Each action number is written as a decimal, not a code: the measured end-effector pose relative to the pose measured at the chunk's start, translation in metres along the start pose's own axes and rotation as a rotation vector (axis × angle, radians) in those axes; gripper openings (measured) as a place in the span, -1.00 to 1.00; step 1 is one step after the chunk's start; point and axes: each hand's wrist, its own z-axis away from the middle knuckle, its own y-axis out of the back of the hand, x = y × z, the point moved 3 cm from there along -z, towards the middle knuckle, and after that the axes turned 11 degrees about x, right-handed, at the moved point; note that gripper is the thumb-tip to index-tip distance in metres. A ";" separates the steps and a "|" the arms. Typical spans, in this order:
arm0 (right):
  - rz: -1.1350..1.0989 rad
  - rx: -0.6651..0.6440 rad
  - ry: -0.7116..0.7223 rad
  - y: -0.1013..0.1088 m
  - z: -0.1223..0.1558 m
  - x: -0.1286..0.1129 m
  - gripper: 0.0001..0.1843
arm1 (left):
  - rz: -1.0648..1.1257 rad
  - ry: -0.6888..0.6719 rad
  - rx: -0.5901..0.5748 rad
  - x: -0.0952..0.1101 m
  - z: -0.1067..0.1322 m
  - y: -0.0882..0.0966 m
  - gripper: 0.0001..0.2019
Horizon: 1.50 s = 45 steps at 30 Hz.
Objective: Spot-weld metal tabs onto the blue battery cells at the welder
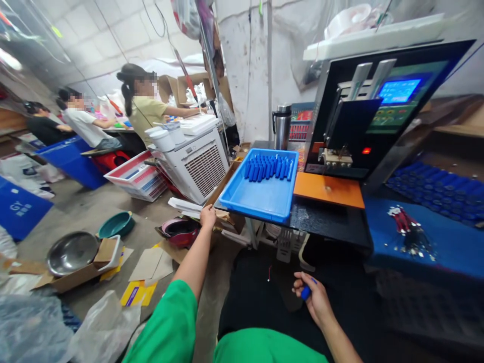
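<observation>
My right hand is closed around a blue cylindrical battery cell, held above my dark-clothed lap. A thin red wire with a white end lies on the dark cloth to its left. Out to the left, my left hand has its fingers curled beside the cardboard and white strips at the bench's side; what it grips, if anything, is hidden. A blue plastic tray rests on the black bench, with rows of blue battery cells standing in its far part.
Right of the tray stands a black machine with a lit screen and an orange plate. Wires with connectors and stacked blue cells lie farther right. A steel flask stands behind. Several people work at the left; basins and cardboard cover the floor.
</observation>
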 end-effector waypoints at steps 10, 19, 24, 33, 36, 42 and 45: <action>-0.281 -0.001 -0.120 0.003 -0.025 -0.021 -0.54 | 0.033 -0.205 -0.279 -0.018 0.153 -0.010 -0.82; -0.200 0.057 -0.112 0.010 -0.030 -0.018 -0.42 | 0.475 -0.192 -0.865 0.001 0.321 -0.025 -0.87; -0.102 0.098 -0.107 0.014 -0.032 -0.016 -0.29 | 0.463 -0.315 -0.886 -0.006 0.326 -0.039 -0.87; -0.034 0.091 -0.111 0.015 -0.036 -0.011 -0.20 | 0.456 -0.138 -0.879 -0.013 0.329 -0.038 -0.85; -0.008 0.112 -0.110 0.015 -0.035 -0.010 -0.20 | 0.447 -0.300 -0.836 -0.009 0.331 -0.036 -0.84; 0.012 0.096 -0.083 0.015 -0.033 -0.009 -0.22 | 0.358 -0.493 -0.758 -0.005 0.336 -0.035 -0.78; 0.019 0.085 -0.098 0.015 -0.032 -0.009 -0.21 | 0.363 -0.474 -0.846 -0.008 0.340 -0.038 -0.75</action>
